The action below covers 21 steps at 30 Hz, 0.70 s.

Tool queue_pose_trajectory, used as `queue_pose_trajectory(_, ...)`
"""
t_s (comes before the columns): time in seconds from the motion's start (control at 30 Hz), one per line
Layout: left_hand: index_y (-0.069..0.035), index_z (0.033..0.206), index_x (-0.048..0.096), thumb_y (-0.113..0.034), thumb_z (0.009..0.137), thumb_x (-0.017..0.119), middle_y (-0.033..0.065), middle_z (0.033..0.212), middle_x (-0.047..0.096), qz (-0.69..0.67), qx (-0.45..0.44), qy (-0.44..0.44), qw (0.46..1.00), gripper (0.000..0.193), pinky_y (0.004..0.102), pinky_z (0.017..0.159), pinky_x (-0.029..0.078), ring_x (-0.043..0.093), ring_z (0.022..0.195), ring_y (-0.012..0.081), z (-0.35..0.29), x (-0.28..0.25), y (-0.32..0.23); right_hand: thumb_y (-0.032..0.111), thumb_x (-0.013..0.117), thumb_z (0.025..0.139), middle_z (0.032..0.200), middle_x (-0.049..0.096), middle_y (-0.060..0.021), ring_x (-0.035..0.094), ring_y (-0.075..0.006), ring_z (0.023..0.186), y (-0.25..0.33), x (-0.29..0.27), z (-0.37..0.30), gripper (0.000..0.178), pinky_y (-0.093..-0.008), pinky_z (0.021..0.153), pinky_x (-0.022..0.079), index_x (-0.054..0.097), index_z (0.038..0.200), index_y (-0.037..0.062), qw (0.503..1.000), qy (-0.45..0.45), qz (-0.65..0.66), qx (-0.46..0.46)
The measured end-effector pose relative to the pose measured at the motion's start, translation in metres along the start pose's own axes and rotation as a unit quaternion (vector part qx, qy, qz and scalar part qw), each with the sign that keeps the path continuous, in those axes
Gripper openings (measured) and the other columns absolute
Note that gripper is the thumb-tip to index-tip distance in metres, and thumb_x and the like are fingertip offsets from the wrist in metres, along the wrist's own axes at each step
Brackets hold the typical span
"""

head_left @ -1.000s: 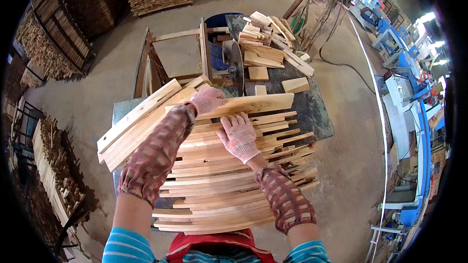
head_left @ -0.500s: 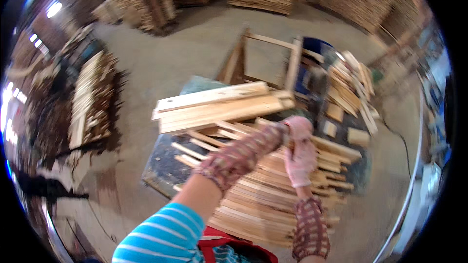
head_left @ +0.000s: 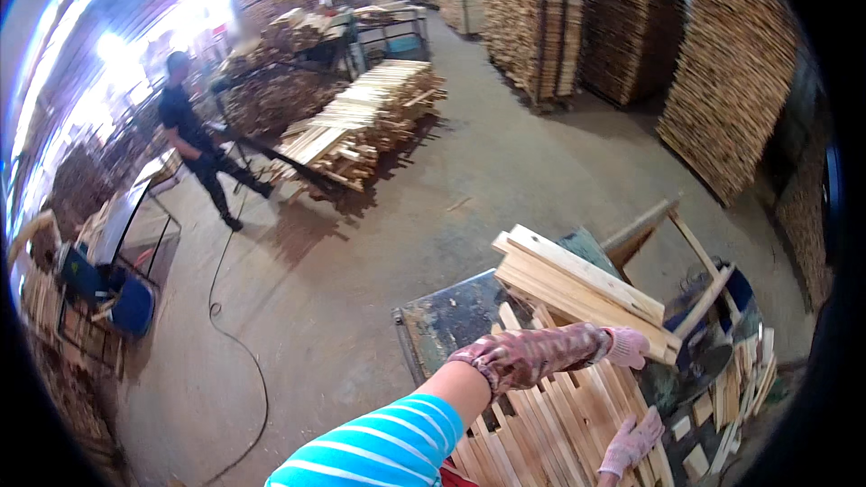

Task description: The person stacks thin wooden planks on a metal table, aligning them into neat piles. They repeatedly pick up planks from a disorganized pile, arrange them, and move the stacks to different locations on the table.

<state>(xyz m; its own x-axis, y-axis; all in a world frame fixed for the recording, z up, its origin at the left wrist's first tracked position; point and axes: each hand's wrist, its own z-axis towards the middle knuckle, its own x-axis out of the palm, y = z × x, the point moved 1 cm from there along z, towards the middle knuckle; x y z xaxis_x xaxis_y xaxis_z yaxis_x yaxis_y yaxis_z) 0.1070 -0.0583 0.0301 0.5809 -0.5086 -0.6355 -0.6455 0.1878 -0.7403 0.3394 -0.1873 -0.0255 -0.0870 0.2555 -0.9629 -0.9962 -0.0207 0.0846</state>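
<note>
A person in dark clothes (head_left: 192, 137) stands at far left, by a long wood pile (head_left: 356, 113); the view has swung left, so they show now. Next comes the dark desk (head_left: 442, 317), with thin wood strips (head_left: 544, 422) side by side on it, and wide boards (head_left: 577, 290) behind. The left hand (head_left: 626, 348) has moved away from the right one, to the boards' right end — I can't tell if its grip has hold of anything. The right hand (head_left: 633, 445) rests on the strips, fingers spread, its grip loose around nothing. So each hand is by different wood. Short wood bits (head_left: 724, 394) lie at right.
</note>
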Motion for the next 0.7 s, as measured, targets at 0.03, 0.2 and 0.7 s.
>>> queue_pose_trajectory(0.03, -0.007, 0.107, 0.072, -0.033, 0.082, 0.066, 0.0192, 0.104, 0.072, -0.020, -0.020, -0.025, 0.999, 0.036, 0.0431, 0.090, 0.054, 0.069, 0.101, 0.0351, -0.012, -0.016, 0.012, 0.034, 0.056, 0.099, 0.128, 0.059, -0.0228, 0.052, -0.0383, 0.125, 0.001, -0.001, 0.002, 0.051, -0.0497, 0.115, 0.035, 0.053, 0.135, -0.0016, 1.000, -0.027, 0.010, -0.011)
queue_pose_trajectory(0.2, -0.004, 0.121, 0.068, -0.027, 0.089, 0.063, 0.0152, 0.116, 0.072, -0.210, -0.010, -0.268, 0.940, 0.040, 0.0372, 0.098, 0.052, 0.067, 0.111, 0.0280, -0.108, -0.059, 0.056, 0.049, 0.048, 0.101, 0.128, 0.066, -0.0188, 0.061, -0.0353, 0.118, 0.006, -0.019, 0.018, 0.053, -0.0468, 0.101, 0.047, 0.061, 0.131, 0.0069, 0.998, 0.039, -0.054, -0.015)
queue_pose_trajectory(0.7, -0.003, 0.117, 0.069, -0.020, 0.092, 0.062, 0.0027, 0.096, 0.070, -0.373, -0.265, -0.559, 0.691, 0.032, 0.0306, 0.083, 0.054, 0.064, 0.089, 0.0129, -0.404, 0.057, 0.194, 0.055, 0.049, 0.100, 0.101, 0.071, -0.0223, 0.068, -0.0411, 0.095, -0.001, -0.022, 0.027, 0.050, -0.0493, 0.082, 0.054, 0.064, 0.106, 0.0082, 0.996, 0.084, 0.019, -0.033)
